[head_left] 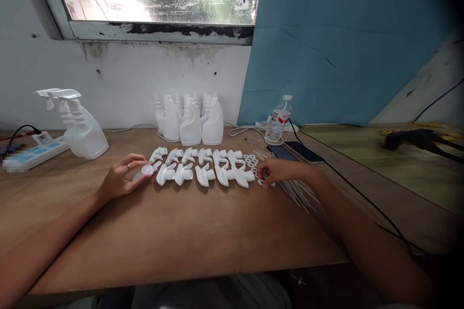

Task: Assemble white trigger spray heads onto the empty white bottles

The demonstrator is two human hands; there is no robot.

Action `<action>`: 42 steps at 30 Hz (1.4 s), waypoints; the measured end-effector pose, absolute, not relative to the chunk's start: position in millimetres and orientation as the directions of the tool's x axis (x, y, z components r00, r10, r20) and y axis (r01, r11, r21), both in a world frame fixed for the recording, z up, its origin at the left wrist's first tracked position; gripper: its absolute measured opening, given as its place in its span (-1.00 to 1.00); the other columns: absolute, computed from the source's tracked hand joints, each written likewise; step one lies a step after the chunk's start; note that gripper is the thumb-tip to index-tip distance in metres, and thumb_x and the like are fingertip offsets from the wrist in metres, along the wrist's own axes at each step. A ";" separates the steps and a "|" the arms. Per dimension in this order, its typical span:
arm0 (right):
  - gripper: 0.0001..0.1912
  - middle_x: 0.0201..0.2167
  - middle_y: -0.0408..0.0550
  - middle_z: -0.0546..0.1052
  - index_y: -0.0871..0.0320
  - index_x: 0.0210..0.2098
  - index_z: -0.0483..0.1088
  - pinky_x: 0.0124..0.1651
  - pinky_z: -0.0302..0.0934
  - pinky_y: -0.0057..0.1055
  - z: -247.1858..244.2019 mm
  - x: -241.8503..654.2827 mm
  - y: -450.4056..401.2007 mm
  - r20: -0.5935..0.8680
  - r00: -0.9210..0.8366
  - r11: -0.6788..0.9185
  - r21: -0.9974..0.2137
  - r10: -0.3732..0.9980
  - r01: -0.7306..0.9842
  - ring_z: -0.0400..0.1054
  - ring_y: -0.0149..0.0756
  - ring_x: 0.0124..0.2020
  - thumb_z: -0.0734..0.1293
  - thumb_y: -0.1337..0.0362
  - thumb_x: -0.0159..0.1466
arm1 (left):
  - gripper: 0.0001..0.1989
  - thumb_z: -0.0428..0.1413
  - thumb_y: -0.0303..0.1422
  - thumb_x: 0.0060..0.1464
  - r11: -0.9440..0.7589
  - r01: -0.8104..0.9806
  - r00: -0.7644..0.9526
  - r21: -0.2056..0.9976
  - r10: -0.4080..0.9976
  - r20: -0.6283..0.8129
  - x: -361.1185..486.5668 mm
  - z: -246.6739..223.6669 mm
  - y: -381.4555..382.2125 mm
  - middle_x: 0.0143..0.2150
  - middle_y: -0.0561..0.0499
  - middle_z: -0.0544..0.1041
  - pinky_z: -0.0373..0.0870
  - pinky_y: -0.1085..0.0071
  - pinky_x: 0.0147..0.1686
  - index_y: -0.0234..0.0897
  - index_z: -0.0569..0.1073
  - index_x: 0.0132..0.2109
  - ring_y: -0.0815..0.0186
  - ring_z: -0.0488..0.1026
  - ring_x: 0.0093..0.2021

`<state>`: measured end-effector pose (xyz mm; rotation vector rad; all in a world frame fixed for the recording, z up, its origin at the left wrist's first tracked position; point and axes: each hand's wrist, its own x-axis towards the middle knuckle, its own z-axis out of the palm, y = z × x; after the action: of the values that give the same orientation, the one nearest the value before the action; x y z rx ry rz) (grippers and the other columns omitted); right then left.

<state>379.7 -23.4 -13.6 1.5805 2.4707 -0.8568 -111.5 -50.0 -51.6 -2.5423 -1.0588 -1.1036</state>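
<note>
My left hand (125, 176) is closed around a white trigger spray head (147, 169), its round collar opening turned up toward me. At the right end of the spray-head rows, my right hand (271, 171) has its fingers curled down in a pinch at a small white ring (261, 182); part of the ring is hidden by the fingertips. More white rings (250, 159) lie in a cluster just left of that hand. Between my hands, several white spray heads (205, 175) lie on the table in two rows. Thin white dip tubes (299, 195) are spread beneath and beside my right forearm.
White bottles (190, 123) without heads stand by the wall. Spray bottles with heads fitted (85, 128) stand at left, beside a power strip (39, 152). A water bottle (277, 123), phones (304, 151), a pen (253, 142) and a black cable (357, 193) are at right.
</note>
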 end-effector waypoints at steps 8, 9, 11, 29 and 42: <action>-0.69 -0.42 -0.07 0.50 0.23 -0.33 0.47 -0.38 0.15 -0.47 -14.6 377.4 -25.4 -0.367 -0.434 0.296 -0.376 0.823 0.878 0.38 -0.28 -0.38 0.40 0.18 -0.05 | -0.73 0.19 -0.44 0.09 -0.826 0.513 0.353 0.234 0.452 0.820 -55.5 -43.6 -97.7 -0.18 -0.04 0.53 0.43 0.41 -0.18 -0.23 0.40 -0.04 0.28 0.49 -0.17; -0.69 -0.41 -0.06 0.52 0.23 -0.32 0.48 -0.37 0.15 -0.47 -14.2 377.5 -25.8 -0.364 -0.431 0.299 -0.365 0.826 0.882 0.39 -0.27 -0.37 0.39 0.19 -0.03 | -0.73 0.18 -0.43 0.10 -0.841 0.465 0.383 0.276 0.473 0.794 -45.3 -46.7 -103.8 -0.17 -0.05 0.53 0.44 0.40 -0.16 -0.24 0.40 -0.04 0.27 0.49 -0.16; -0.72 -0.38 -0.03 0.55 0.24 -0.31 0.50 -0.35 0.17 -0.46 -11.5 378.8 -26.7 -0.362 -0.432 0.308 -0.352 0.826 0.884 0.40 -0.25 -0.36 0.35 0.21 0.01 | -0.73 0.19 -0.40 0.10 -0.855 0.367 0.441 0.366 0.506 0.741 -25.6 -53.7 -112.7 -0.18 -0.07 0.54 0.45 0.38 -0.15 -0.25 0.41 -0.04 0.26 0.50 -0.16; -0.91 -0.45 -0.08 0.52 0.18 -0.27 0.43 -0.39 0.20 -0.47 -17.8 245.2 -98.4 0.682 -0.668 0.955 -0.215 0.297 0.204 0.35 -0.42 -0.46 0.27 0.40 0.29 | -0.50 0.39 -0.25 -0.22 -0.370 0.156 0.591 0.916 0.778 0.214 29.8 -65.8 -113.0 -0.31 0.06 0.38 0.34 0.49 -0.36 -0.32 0.36 -0.17 0.40 0.34 -0.33; -0.78 -0.22 0.07 0.52 0.18 -0.10 0.39 -0.22 0.30 -0.41 -34.5 255.5 -102.0 0.551 -0.802 0.943 -0.329 0.231 0.045 0.42 -0.31 -0.24 0.21 0.39 0.29 | -0.67 0.22 -0.27 0.07 -0.666 0.293 0.642 0.686 0.669 0.374 13.0 -63.9 -116.5 -0.25 0.04 0.50 0.43 0.45 -0.27 -0.25 0.34 -0.06 0.38 0.44 -0.31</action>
<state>255.5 -102.0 -34.5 0.2909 3.7041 -0.5987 13.0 -116.5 -63.9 -3.3576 -1.1018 -1.2395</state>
